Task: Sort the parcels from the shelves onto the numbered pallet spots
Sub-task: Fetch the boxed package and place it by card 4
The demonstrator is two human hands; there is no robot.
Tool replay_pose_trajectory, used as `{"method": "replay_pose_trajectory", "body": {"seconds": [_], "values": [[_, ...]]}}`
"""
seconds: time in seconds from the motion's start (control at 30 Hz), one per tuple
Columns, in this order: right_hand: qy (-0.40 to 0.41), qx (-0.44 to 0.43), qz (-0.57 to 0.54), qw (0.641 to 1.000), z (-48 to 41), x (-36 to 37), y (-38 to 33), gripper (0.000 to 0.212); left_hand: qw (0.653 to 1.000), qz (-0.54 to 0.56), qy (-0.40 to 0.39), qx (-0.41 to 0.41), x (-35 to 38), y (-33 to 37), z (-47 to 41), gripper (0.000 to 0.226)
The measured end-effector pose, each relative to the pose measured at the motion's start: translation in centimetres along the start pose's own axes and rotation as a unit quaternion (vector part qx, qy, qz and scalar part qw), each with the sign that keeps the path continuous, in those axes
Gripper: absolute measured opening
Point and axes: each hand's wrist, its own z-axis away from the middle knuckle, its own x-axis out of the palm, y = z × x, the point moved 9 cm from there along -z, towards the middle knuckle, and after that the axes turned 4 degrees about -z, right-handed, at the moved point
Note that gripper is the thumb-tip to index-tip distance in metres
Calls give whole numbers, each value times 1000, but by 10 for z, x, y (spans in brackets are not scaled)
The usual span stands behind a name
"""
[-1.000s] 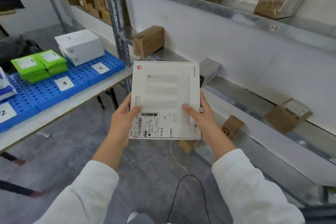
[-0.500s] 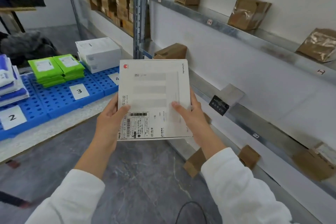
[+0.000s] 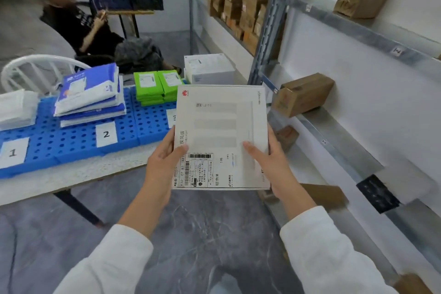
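Head view: at frame centre a flat white parcel point(image 3: 220, 136) is held up between both hands. The left hand point(image 3: 163, 162) pinches its lower left edge, thumb on the face; the right hand point(image 3: 269, 162) grips the lower right edge likewise. At left, the blue pallet point(image 3: 71, 141) carries numbered labels, blue-white mailers point(image 3: 89, 95) and green packets point(image 3: 155, 88). Brown boxes point(image 3: 301, 94) sit on the shelves point(image 3: 358, 28) at right.

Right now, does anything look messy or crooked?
Yes. The blue-and-white bags stacked behind label 2 lie fanned and tilted, not squared up. The white box gripped by the left hand and right hand looks undamaged.
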Motion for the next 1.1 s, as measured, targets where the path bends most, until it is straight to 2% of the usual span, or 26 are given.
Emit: {"method": "replay_pose_trajectory", "body": {"seconds": [0.23, 0.37, 0.73, 1.1], "values": [[-97, -16, -41, 994, -78, 34, -21, 64, 997, -28, 60, 33, 1, 35, -37, 56], [-128, -21, -56, 990, -115, 42, -29, 54, 994, -29, 98, 47, 6, 55, -59, 54], [-165, 1, -42, 985, -181, 61, -25, 56, 986, -25, 154, 51, 6, 65, -103, 52], [-157, 1, -13, 987, -239, 122, -41, 57, 988, -18, 140, 61, -36, 86, -180, 51]]}}
